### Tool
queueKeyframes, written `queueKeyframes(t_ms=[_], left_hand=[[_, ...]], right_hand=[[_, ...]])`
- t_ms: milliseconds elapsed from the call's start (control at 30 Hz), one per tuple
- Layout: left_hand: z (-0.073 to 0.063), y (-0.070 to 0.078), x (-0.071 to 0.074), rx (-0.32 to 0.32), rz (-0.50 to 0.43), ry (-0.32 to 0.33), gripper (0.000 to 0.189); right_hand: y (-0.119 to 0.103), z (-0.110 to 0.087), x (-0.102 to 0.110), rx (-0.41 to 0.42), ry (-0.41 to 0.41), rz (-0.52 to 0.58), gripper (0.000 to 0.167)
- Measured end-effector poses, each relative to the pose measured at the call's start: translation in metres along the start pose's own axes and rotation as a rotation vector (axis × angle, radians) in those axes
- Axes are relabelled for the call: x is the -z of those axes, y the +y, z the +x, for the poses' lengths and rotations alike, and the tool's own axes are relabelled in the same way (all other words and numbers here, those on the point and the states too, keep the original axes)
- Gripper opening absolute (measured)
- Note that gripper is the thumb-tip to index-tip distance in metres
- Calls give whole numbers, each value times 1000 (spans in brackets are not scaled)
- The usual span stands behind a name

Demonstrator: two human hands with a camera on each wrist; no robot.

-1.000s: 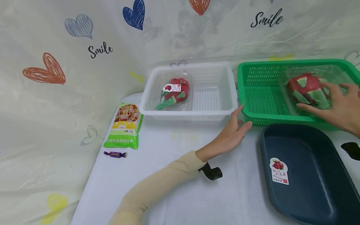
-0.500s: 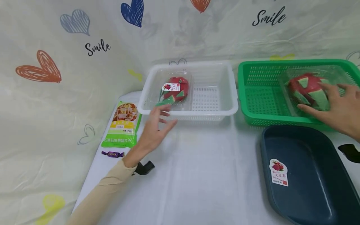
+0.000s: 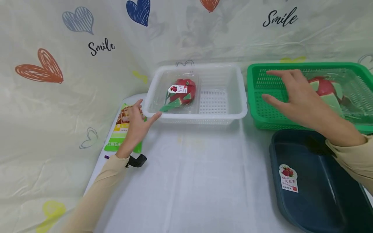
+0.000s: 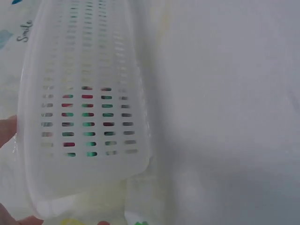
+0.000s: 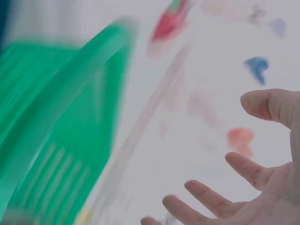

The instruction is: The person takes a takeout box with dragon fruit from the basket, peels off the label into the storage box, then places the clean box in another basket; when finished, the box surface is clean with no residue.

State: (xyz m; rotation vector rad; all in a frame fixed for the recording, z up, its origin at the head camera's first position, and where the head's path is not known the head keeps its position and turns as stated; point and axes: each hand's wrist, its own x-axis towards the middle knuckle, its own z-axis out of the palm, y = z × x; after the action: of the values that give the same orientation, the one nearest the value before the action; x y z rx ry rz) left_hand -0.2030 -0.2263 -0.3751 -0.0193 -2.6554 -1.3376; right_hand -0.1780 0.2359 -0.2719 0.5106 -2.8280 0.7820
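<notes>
My left hand [image 3: 134,127] is at the left front corner of the white basket [image 3: 201,117], thumb tip right at the rim, fingers stretched out over the food packet [image 3: 120,136]. In the left wrist view, only its fingertips [image 4: 6,130] show beside the basket wall [image 4: 84,176]. Inside the white basket lies a red and green dragon fruit [image 3: 190,89] in a clear plastic box. My right hand [image 3: 309,103] hovers with spread fingers over the green basket [image 3: 256,111], holding nothing. It partly hides a second boxed dragon fruit [image 3: 324,88] there.
A dark blue tub [image 3: 311,197] stands at front right, with a dragon fruit label [image 3: 288,178] stuck inside. A wrapped candy [image 3: 106,157] peeks out by the left wrist. White cloth [image 3: 198,174] covers the table; a printed sheet [image 3: 221,35] hangs behind.
My left hand has moved left from between the baskets to the white basket's left corner. The right hand has left the boxed dragon fruit in the green basket and moved left.
</notes>
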Motion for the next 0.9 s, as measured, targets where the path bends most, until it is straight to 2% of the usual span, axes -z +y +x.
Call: queueKeyframes(t_ms=[67,233,500,700,900], left_hand=[[3,-3,-3,17,-49,-20,98],[6,-8,-9,-21,-142,-57,93],[6,-10,-15,-37,-192,-108,93],[5,-11,-15,-30,-237,-130,92],[6,-12,-16,-33,-249,-135,92]], right_hand=[[-16,12,-6,10,-64,123,69],[-43,40,-27,-51,-218,376,68],[-51,75,-68,-203,-386,643,68],[-57,93,-98,-282,-478,805,62],[-66,109,-125,-399,-539,866,68]])
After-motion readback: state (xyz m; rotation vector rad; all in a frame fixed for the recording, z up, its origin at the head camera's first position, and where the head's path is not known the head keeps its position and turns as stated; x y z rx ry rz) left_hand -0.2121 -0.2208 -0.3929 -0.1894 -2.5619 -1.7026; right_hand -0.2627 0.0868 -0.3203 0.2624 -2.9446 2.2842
